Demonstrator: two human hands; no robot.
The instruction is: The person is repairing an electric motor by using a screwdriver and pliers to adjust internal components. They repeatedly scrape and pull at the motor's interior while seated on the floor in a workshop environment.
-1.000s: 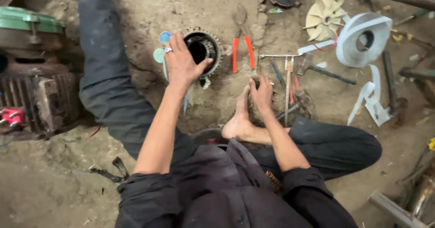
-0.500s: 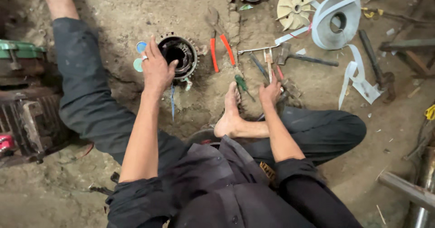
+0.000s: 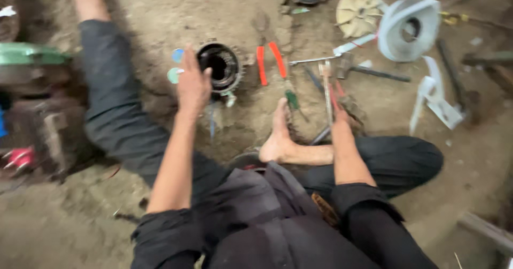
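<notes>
No pkgs, signs or screens in view. Only poss. labels: two small round discs on the dirt, one blue (image 3: 178,55), one pale green (image 3: 173,75), just left of the black ring-shaped motor part (image 3: 220,66), beside the left hand (image 3: 193,85). Too blurred to tell if stickers or caps

Motion blur softens the whole view. The left hand (image 3: 193,87) covers part of the round black metal housing (image 3: 220,66). The right hand (image 3: 337,115) is smeared among thin tools, its grip unreadable. A green machine (image 3: 29,55) is cut off at the left edge.
</notes>
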